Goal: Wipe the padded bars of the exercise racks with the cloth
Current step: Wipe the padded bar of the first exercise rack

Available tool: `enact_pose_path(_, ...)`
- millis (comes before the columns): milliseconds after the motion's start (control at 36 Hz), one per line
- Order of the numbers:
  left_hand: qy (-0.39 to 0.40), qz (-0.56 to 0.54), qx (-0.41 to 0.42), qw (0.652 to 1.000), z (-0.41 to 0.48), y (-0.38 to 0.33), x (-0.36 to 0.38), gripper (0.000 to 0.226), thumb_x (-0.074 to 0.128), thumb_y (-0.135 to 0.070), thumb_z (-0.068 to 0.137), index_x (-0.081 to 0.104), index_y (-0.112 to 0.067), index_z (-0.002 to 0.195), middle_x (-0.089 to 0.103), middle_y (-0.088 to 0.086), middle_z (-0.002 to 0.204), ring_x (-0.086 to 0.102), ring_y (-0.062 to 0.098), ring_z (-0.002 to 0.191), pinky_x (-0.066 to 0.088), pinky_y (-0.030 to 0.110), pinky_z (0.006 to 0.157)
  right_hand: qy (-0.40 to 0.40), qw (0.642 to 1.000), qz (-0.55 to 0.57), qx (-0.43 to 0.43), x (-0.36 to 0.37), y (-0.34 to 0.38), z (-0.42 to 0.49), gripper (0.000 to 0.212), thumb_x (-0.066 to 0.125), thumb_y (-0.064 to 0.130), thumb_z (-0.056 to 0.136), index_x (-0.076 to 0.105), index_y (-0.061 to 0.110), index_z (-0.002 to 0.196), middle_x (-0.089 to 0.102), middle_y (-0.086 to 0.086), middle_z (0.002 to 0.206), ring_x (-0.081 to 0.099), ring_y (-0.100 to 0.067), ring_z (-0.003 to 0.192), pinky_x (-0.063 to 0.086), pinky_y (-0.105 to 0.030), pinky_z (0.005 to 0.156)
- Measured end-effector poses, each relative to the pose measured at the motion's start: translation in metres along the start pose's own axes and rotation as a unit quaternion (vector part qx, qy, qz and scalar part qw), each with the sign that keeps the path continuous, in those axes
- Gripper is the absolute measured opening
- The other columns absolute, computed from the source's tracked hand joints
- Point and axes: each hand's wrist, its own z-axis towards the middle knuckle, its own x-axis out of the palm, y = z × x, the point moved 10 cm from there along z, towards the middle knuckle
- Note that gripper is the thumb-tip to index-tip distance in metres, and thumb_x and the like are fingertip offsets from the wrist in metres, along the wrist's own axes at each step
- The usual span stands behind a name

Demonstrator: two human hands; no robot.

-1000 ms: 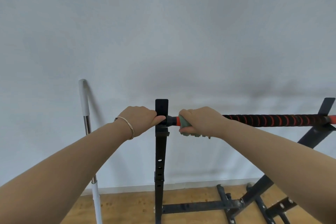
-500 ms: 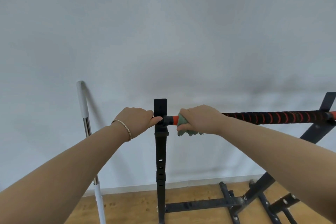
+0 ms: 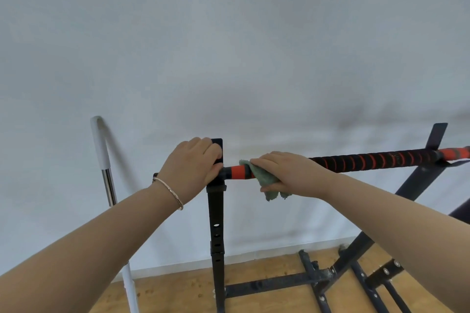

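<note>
A black and red padded bar [image 3: 376, 160] runs level from a black upright post [image 3: 216, 223] to the right edge of the view. My right hand [image 3: 287, 173] grips a pale green cloth [image 3: 264, 179] wrapped over the bar near its left end, just right of a red collar [image 3: 239, 172]. A corner of the cloth hangs below the bar. My left hand [image 3: 190, 168] holds the top of the post, fingers curled over it. A thin bracelet sits on that wrist.
The rack's black base beams [image 3: 269, 284] and a slanted right support [image 3: 412, 185] stand on a wooden floor [image 3: 277, 267]. A white and chrome pole [image 3: 108, 185] leans against the pale wall at the left.
My right hand has slid the cloth to the right along the bar, uncovering the red collar. My left hand has shifted up onto the top of the post.
</note>
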Motion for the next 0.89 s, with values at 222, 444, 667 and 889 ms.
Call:
enact_pose_path(222, 0.315, -0.003, -0.056, 0.947, 0.023, -0.024, 0.066, 0.043, 0.043, -0.051, 0.099, 0.057, -0.019, 0.124, 0.059, 0.000, 0.114, 0.054, 0.021, 0.108, 0.048, 0.036, 0.088, 0.061, 0.994, -0.008, 0.087, 0.007, -0.008, 0.025, 0.036, 0.067, 0.045, 0.087, 0.051, 0.021, 0.107, 0.060, 0.006, 0.096, 0.055, -0.017, 0.086, 0.047, -0.034, 0.070)
enact_pose_path(444, 0.393, 0.061, -0.107, 0.911, 0.021, -0.010, 0.083, 0.040, 0.044, -0.056, 0.096, 0.064, -0.022, 0.098, 0.063, -0.001, 0.091, 0.063, 0.021, 0.085, 0.041, 0.028, 0.065, 0.143, 0.983, 0.046, 0.104, 0.017, -0.018, 0.036, 0.036, 0.067, 0.055, 0.086, 0.058, 0.023, 0.101, 0.065, 0.004, 0.092, 0.061, -0.018, 0.085, 0.052, -0.035, 0.072)
enact_pose_path(667, 0.390, 0.065, -0.098, 0.913, 0.022, -0.008, 0.080, 0.044, 0.043, -0.061, 0.095, 0.064, -0.022, 0.100, 0.064, -0.002, 0.092, 0.063, 0.022, 0.086, 0.043, 0.029, 0.066, 0.200, 0.951, 0.210, 0.103, 0.010, -0.024, 0.031, 0.032, 0.055, 0.056, 0.096, 0.070, 0.029, 0.105, 0.073, 0.010, 0.095, 0.069, -0.007, 0.083, 0.056, -0.030, 0.081)
enact_pose_path(889, 0.399, 0.065, -0.099, 0.909, 0.023, -0.015, 0.078, 0.039, 0.050, -0.059, 0.093, 0.059, -0.022, 0.104, 0.062, -0.002, 0.094, 0.062, 0.021, 0.087, 0.044, 0.031, 0.068, 0.146, 0.954, 0.222, 0.135, -0.013, -0.056, 0.017, 0.020, 0.050, 0.052, 0.100, 0.068, 0.044, 0.094, 0.072, 0.017, 0.098, 0.066, -0.005, 0.094, 0.047, -0.022, 0.082)
